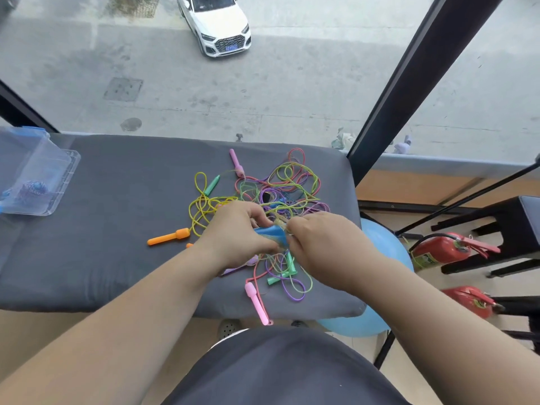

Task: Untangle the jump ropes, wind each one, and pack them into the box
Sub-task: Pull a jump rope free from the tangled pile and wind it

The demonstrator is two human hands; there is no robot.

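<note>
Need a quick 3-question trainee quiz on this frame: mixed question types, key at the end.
1. True or false: the clear box already holds a wound blue bundle.
2. The left hand grips which handle? A orange, B blue, C pink.
3. Fill in: the right hand pinches the ___ at that handle's tip.

Key: 1 true; 2 B, the blue handle; 3 cord.

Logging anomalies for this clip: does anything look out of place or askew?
Yes: a pink handle juts over the front edge of the pad and might slip off. The ropes are tangled, as the task expects.
</note>
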